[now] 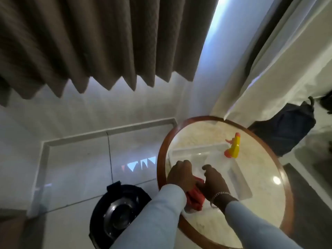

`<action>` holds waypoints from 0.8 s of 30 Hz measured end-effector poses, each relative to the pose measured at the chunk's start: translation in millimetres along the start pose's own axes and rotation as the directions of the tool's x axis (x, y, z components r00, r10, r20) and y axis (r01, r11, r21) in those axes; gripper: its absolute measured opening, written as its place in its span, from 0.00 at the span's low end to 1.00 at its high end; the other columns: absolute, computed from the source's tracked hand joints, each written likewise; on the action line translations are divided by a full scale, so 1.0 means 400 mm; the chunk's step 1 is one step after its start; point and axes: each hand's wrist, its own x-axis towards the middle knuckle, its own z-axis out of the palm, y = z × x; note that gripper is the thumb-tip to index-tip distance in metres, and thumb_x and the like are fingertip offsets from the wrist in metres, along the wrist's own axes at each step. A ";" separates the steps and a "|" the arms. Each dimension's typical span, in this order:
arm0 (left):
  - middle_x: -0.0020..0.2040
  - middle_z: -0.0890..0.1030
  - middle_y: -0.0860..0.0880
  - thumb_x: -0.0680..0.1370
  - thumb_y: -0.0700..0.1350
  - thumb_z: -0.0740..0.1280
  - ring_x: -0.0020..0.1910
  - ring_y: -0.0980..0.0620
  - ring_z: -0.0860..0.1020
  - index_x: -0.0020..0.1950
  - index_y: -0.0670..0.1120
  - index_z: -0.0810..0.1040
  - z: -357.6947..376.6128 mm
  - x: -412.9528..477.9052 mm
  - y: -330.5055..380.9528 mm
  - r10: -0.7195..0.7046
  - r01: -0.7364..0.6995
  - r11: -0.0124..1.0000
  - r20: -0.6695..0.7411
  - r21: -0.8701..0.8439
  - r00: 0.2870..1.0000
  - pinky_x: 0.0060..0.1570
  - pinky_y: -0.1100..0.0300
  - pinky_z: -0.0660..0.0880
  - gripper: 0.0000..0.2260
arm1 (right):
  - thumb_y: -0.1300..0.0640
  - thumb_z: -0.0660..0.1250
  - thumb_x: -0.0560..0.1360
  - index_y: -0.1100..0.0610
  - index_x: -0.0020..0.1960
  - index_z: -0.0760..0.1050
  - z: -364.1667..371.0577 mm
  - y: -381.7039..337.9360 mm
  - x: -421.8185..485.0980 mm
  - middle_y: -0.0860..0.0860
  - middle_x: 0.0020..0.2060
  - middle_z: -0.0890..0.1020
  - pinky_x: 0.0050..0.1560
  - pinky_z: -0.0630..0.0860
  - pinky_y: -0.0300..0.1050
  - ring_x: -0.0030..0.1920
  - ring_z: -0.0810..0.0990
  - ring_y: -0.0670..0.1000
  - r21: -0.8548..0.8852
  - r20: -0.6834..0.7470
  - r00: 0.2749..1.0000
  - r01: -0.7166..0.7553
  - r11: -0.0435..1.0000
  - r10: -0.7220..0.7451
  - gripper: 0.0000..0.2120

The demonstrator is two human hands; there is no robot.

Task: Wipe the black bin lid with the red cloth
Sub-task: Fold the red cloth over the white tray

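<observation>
The red cloth (195, 196) lies bunched in a white tray (240, 180) on the round table. My left hand (180, 175) and my right hand (213, 182) both rest on the cloth, fingers curled around it from either side. The black bin lid (116, 212) is round and glossy, down on the floor to the left of the table, partly hidden by my left sleeve. Neither hand touches the lid.
A spray bottle with a yellow and orange head (233, 148) lies in the tray's far end. The round marble-topped table (212, 229) has a wooden rim. Brown curtains (89, 42) hang behind. A dark backpack (287, 128) sits on the floor at right.
</observation>
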 end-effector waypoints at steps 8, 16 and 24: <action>0.57 0.76 0.38 0.77 0.41 0.65 0.56 0.38 0.75 0.58 0.41 0.74 0.169 0.110 -0.024 0.040 -0.049 0.963 0.038 0.266 0.998 0.55 0.47 0.74 0.11 | 0.51 0.69 0.72 0.58 0.56 0.72 0.146 0.078 0.025 0.58 0.50 0.80 0.44 0.71 0.46 0.43 0.75 0.55 0.202 -0.008 0.980 -0.192 0.960 0.198 0.16; 0.61 0.73 0.46 0.70 0.36 0.73 0.61 0.45 0.73 0.61 0.48 0.74 0.194 0.070 -0.014 0.100 -0.143 0.944 -0.155 -0.298 0.983 0.61 0.52 0.74 0.22 | 0.56 0.73 0.70 0.56 0.64 0.72 0.118 0.103 0.008 0.54 0.52 0.80 0.48 0.75 0.44 0.49 0.76 0.52 0.567 0.032 0.965 -0.232 0.791 0.260 0.24; 0.51 0.80 0.46 0.67 0.29 0.68 0.48 0.47 0.81 0.57 0.46 0.75 -0.036 -0.063 -0.133 0.258 -0.222 0.619 -0.072 -0.754 0.963 0.45 0.57 0.82 0.22 | 0.60 0.73 0.60 0.60 0.42 0.78 -0.064 -0.008 -0.096 0.60 0.39 0.82 0.40 0.81 0.50 0.39 0.82 0.58 0.658 0.110 0.972 0.084 0.749 -0.206 0.12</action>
